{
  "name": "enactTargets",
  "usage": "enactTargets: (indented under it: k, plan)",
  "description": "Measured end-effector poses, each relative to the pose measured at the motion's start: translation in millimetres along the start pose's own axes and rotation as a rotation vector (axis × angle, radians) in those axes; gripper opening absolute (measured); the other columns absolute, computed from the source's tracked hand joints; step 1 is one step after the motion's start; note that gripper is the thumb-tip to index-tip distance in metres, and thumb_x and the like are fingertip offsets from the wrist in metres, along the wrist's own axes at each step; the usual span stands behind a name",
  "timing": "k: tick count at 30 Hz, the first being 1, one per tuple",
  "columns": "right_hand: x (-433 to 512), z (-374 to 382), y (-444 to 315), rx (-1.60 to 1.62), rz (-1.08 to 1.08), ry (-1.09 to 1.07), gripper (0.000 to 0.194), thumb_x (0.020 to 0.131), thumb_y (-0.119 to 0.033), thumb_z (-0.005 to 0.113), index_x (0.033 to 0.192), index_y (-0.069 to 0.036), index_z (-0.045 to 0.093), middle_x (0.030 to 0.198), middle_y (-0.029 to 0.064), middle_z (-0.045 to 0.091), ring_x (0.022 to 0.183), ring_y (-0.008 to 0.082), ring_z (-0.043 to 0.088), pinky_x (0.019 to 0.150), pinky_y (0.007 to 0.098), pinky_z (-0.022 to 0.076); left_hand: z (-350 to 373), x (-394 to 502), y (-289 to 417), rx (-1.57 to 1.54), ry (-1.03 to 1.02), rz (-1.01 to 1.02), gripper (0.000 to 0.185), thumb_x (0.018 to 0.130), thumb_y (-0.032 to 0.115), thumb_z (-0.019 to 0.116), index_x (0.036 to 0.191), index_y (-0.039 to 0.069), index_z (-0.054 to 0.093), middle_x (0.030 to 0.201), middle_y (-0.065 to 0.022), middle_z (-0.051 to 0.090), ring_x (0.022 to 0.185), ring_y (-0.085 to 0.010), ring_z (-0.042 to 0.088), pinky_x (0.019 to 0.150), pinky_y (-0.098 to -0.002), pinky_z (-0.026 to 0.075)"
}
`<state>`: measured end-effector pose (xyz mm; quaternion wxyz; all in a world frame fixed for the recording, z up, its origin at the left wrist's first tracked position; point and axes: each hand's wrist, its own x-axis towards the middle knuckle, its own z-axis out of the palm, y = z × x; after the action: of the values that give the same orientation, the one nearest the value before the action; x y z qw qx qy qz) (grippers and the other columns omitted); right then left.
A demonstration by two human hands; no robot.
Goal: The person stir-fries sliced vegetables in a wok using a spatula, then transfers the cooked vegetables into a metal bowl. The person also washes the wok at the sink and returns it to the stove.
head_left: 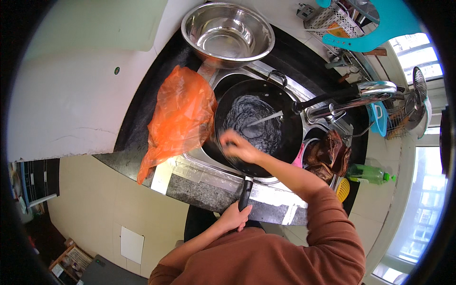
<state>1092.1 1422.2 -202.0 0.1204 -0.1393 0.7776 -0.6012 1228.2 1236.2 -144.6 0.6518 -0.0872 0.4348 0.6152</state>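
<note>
My left hand point(235, 216) grips the black handle point(245, 194) of a large dark wok point(262, 165). The wok rests over the sink basin point(199, 156), and a small loop handle point(278, 76) sits on its far rim. Water runs from the faucet spout point(296, 107) in a thin stream into rippling water point(249, 121) at the wok's bottom. Over the wok's left inner wall is my right hand point(238, 146), fingers curled and blurred by motion. Whether it holds anything cannot be made out.
An orange plastic bag point(183, 110) lies left of the wok. Behind stands a stainless steel bowl point(228, 35). Dark brown chunks, apparently cured meat point(327, 156), fill the smaller basin at right, near a green bottle point(367, 173) and a yellow perforated item point(342, 190).
</note>
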Motion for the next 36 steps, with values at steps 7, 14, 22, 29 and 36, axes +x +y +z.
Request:
enactTargets:
  k: [7,14,22,29,36]
  plan:
    - [-88.2,-126.2,3.6,-1.300,0.269,-0.193,0.020,0.062,-0.033,0.063,0.072,-0.015,0.063,0.090,0.0121,0.056,0.084,0.0290,0.057,0.068,0.0441,0.0441,-13.3,10.5,-12.1,-0.344,-0.296,-0.059,0.016,0.094,0.020,0.053,0.088,0.010,0.041,0.058,0.0002,0.041,0.041,-0.0110,0.040,0.038,-0.0264,0.035]
    - [52.2,-49.7,52.4,-0.844,0.038,0.737,0.030,0.065,-0.021,0.067,0.092,-0.011,0.059,0.095,0.0135,0.050,0.092,0.0336,0.047,0.079,0.0425,0.0397,-7.2,-1.1,12.3,-0.364,-0.203,-0.194,0.011,0.094,0.015,0.053,0.088,0.013,0.043,0.050,0.0049,0.029,0.037,-0.0066,0.027,0.036,-0.0238,0.020]
    - [-42.7,-14.9,1.7,-0.026,0.023,-0.143,0.029,0.073,-0.022,0.062,0.098,-0.010,0.054,0.096,0.0085,0.052,0.099,0.0267,0.047,0.090,0.0402,0.0367,-4.4,-14.7,27.4,-0.167,0.022,-0.101,0.021,0.089,0.013,0.060,0.089,0.013,0.039,0.051,0.0043,0.032,0.037,-0.0067,0.028,0.036,-0.0237,0.023]
    - [-50.7,-97.1,66.9,-1.055,0.114,0.134,0.036,0.063,-0.023,0.070,0.097,-0.015,0.061,0.107,0.0113,0.051,0.106,0.0343,0.047,0.091,0.0476,0.0376,-2.1,-15.5,38.3,0.070,0.270,-0.028,0.021,0.088,0.010,0.061,0.090,0.010,0.040,0.054,0.0020,0.038,0.037,-0.0073,0.031,0.034,-0.0250,0.021]
    - [29.5,-166.6,3.6,-1.362,-0.435,0.495,0.030,0.069,-0.018,0.062,0.098,-0.014,0.058,0.105,0.0108,0.053,0.103,0.0315,0.050,0.089,0.0443,0.0393,-18.0,-23.6,50.2,0.353,0.446,0.026,0.022,0.085,0.014,0.064,0.086,0.009,0.043,0.055,0.0012,0.041,0.038,-0.0090,0.037,0.034,-0.0259,0.028]
